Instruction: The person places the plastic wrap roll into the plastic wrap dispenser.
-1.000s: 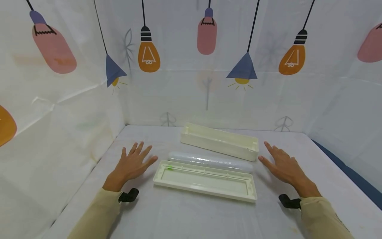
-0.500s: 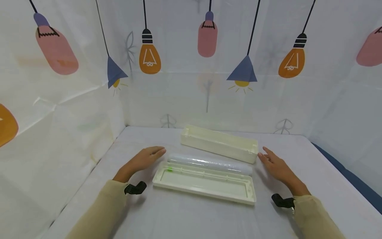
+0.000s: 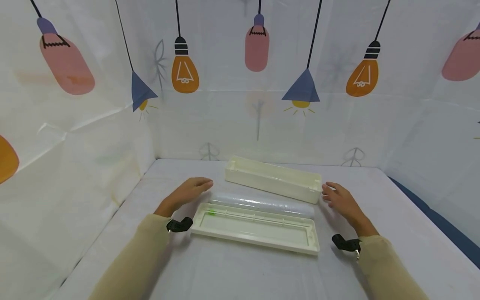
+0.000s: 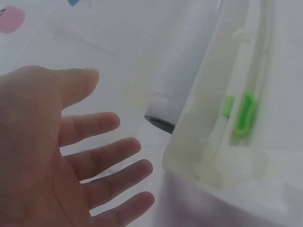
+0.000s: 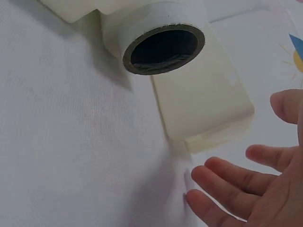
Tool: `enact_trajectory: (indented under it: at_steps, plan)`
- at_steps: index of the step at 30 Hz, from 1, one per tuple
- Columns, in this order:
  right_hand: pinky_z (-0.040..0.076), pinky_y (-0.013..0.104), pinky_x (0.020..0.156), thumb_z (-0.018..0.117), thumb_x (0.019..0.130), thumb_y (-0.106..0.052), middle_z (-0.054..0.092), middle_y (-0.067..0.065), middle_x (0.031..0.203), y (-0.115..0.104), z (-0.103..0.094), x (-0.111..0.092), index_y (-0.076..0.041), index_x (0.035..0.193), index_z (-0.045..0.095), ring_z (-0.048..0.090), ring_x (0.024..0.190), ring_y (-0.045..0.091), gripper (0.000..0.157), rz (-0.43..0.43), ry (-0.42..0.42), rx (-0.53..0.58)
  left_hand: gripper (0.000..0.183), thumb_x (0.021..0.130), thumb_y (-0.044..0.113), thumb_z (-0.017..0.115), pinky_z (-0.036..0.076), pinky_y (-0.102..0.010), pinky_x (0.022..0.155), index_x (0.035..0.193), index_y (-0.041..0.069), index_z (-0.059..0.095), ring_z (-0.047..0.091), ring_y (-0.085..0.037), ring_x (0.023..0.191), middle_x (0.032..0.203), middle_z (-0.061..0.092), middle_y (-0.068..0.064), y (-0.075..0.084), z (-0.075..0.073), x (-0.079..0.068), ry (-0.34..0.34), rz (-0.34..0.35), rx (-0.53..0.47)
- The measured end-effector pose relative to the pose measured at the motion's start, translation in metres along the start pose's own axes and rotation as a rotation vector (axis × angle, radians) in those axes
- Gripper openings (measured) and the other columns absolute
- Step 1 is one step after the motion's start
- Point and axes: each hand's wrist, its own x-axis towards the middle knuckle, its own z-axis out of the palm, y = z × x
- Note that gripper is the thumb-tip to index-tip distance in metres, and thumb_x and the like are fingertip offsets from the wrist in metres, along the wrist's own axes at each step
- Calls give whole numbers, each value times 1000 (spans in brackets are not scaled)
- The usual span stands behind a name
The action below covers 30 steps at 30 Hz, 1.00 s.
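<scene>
My left hand hovers with spread fingers beside the left end of a roll of cling film; the left wrist view shows a gap between its fingertips and the roll's hollow core. At the other side, my right hand has loosely bent fingers right by the right end of a cream, open-topped box. Nothing is in either palm. In front of the roll lies the matching long lid, inner side up, with a green slide cutter on its rail. The roll's cardboard core faces my right hand.
The white-covered table meets a patterned sheet wall at the back. Another sheet closes the left side. A black wrist camera juts from the left sleeve, and a second camera from the right sleeve.
My left hand has moved inward and forward toward the roll, turning from palm-down to sideways. The right hand has drifted slightly left, its fingers more bent. Box, roll and lid stay put.
</scene>
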Motion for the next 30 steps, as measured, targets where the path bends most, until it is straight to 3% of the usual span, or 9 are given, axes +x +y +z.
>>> enact_trajectory:
  at_steps: [6, 16, 22, 30]
  plan:
    - [53, 47, 93, 38, 108, -45, 46, 37, 140, -4, 7, 7, 11, 151, 26, 54, 123, 46, 72, 32, 10, 73, 57, 106, 43, 49, 43, -52, 105, 145, 2, 50, 53, -34, 128, 140, 55, -17, 4, -1, 21, -13, -55, -144]
    - [56, 39, 89, 41, 107, -46, 47, 39, 138, -3, 12, 12, 13, 150, 27, 57, 120, 44, 74, 25, 3, 83, 55, 105, 37, 53, 46, -46, 105, 145, -1, 47, 56, -32, 126, 141, 55, -20, 8, 5, 47, 15, -158, -400]
    - [55, 39, 91, 40, 108, -45, 45, 38, 140, -1, 11, 11, 13, 150, 26, 56, 122, 43, 74, 34, 1, 92, 54, 106, 36, 52, 50, -42, 100, 143, -3, 48, 59, -32, 123, 136, 58, -21, 7, 13, 60, 48, -185, -402]
    - [55, 42, 92, 44, 107, -43, 51, 37, 135, -1, 13, 10, 12, 150, 28, 59, 117, 41, 72, 28, 20, 73, 54, 108, 32, 46, 49, -44, 100, 146, -7, 43, 57, -36, 123, 138, 55, -25, 17, 7, 72, -15, -179, -314]
